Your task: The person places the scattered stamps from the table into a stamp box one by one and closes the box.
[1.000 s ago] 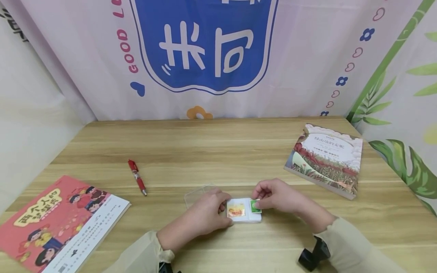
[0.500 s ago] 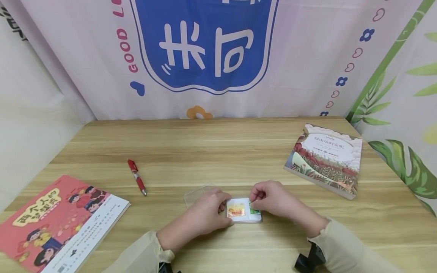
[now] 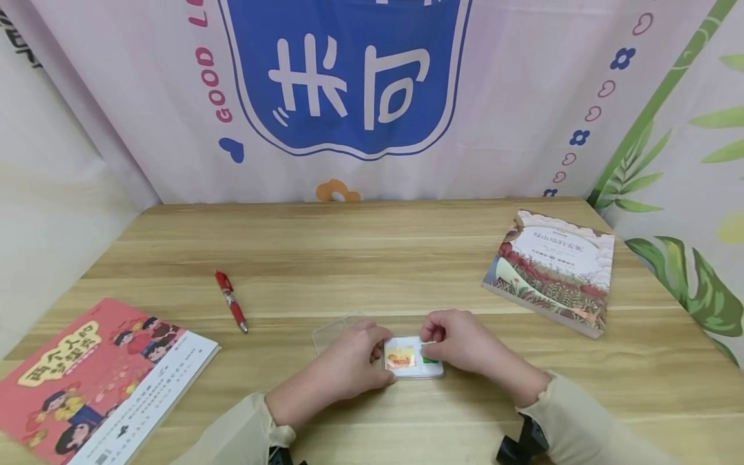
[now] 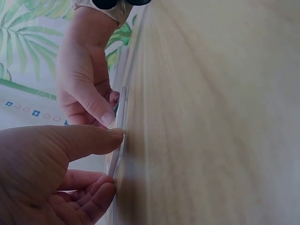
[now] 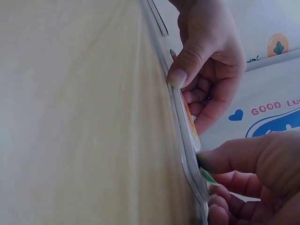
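Note:
A small white flat case (image 3: pixel 411 372) with rounded corners lies on the table, an orange-yellow picture piece (image 3: pixel 401 356) on its left part. My left hand (image 3: pixel 351 361) holds the case by its left end, thumb at the near edge and curled fingers at the far edge. Over the right part, my right hand (image 3: pixel 459 339) pinches a small green piece (image 5: pixel 209 177) between thumb and fingers. In the head view the thumb hides most of that green piece. Behind my left hand lies a clear plastic lid (image 3: pixel 331 330), partly covered.
On the wooden table (image 3: pixel 349 258), a red pen (image 3: pixel 232 301) lies left of the hands. A red picture book (image 3: pixel 104 387) is at the front left, and another book (image 3: pixel 552 271) at the back right. A printed curtain (image 3: pixel 494 97) hangs behind the table.
My right hand has shifted slightly left over the case with the green piece, which shows less now than before. My left hand keeps its hold in the same place.

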The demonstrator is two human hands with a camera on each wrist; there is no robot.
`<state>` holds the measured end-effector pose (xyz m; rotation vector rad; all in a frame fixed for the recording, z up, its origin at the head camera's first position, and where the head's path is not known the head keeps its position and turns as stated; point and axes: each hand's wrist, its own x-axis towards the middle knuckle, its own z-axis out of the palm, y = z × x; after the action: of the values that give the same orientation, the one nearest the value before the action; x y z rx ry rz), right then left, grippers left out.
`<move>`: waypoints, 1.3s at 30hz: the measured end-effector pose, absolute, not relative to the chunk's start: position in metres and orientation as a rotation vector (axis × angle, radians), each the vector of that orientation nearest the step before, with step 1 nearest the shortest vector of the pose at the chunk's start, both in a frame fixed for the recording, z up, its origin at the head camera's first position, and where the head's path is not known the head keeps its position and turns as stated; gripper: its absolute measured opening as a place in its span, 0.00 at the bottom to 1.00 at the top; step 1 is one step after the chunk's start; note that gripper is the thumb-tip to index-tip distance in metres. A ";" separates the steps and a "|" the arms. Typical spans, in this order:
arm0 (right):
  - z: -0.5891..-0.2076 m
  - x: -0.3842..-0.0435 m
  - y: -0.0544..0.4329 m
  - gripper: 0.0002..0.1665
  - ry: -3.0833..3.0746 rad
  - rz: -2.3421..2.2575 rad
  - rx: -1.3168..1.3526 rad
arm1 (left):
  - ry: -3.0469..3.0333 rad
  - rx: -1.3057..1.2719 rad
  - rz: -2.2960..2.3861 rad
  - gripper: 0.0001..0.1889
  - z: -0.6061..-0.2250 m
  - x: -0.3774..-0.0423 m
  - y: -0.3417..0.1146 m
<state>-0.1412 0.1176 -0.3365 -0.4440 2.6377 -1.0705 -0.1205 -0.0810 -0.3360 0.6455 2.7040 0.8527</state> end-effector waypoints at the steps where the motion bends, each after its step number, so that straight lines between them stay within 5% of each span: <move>1: -0.337 -0.141 0.117 0.08 2.651 -1.062 -0.442 | 2.704 0.646 0.851 0.26 -0.336 -0.120 -0.081; 20: -0.313 -0.162 0.100 0.10 2.542 -1.138 -0.810 | 2.874 0.667 1.030 0.30 -0.322 -0.105 -0.115; 39: -0.315 -0.181 0.051 0.44 2.393 -0.796 -0.883 | 2.928 0.485 0.953 0.42 -0.330 -0.108 -0.153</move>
<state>-0.1814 0.0513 -0.3155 -0.8833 2.3926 -0.7957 -0.1076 -0.1533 -0.3304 0.4847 2.9281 0.9526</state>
